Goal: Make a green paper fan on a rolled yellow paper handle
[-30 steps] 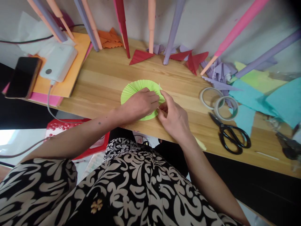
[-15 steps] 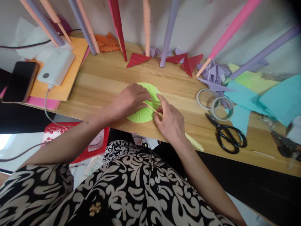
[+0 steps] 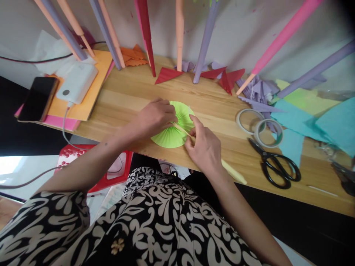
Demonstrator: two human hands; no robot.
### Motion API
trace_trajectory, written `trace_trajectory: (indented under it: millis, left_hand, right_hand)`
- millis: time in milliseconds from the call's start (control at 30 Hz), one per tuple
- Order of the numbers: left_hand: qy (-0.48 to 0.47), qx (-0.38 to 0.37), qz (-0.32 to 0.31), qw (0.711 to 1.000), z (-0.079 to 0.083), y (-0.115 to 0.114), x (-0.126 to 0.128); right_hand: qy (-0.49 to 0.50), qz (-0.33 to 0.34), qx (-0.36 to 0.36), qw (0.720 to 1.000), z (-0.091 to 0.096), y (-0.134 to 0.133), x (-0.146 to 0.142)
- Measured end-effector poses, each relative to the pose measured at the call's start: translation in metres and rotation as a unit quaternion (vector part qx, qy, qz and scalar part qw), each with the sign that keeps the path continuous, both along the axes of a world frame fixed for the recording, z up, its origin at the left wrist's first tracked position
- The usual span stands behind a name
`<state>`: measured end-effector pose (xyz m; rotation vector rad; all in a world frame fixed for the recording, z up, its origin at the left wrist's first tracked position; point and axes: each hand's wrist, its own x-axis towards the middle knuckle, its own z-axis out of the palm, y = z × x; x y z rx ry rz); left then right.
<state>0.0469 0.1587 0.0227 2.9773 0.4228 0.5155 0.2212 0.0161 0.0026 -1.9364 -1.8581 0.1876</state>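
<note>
A lime-green pleated paper fan [image 3: 169, 139], opened into a round disc, lies at the table's front edge. Over its left side my left hand [image 3: 158, 116] is closed, its thumb and fingers pinching by the centre. My right hand [image 3: 205, 145] grips a thin stick [image 3: 181, 129], whose bare tip reaches the middle of the fan. The stick's pale yellow wrapped end [image 3: 234, 173] comes out beneath my right wrist. A small whitish piece [image 3: 190, 109], perhaps tape, stands at my right index fingertip. My left fingers hide exactly what they pinch.
Black scissors [image 3: 277, 166] and two tape rolls [image 3: 268, 133] lie to the right, beside turquoise paper [image 3: 295, 122]. Paper-wrapped sticks [image 3: 203, 44] lean on the wall behind red paper scraps [image 3: 168, 75]. At left are a phone [image 3: 39, 98] and a white power bank [image 3: 77, 82] with its cable.
The whole view has shifted slightly, so the table things appear a little lower and further right. Both hands stay at the fan; more of its pleats now show between them.
</note>
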Motion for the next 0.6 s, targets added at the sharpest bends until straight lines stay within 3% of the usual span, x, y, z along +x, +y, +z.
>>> trace_trajectory:
  millis: [267, 600]
  left_hand:
    - [0.043, 0.102, -0.028, 0.993, 0.005, -0.019, 0.012]
    - [0.066, 0.118, -0.034, 0.990, 0.005, -0.029, 0.014]
  right_hand:
    - [0.011, -0.009, -0.022, 1.000, 0.003, 0.001, -0.001]
    - [0.041, 0.041, -0.029, 0.998, 0.007, -0.006, 0.009]
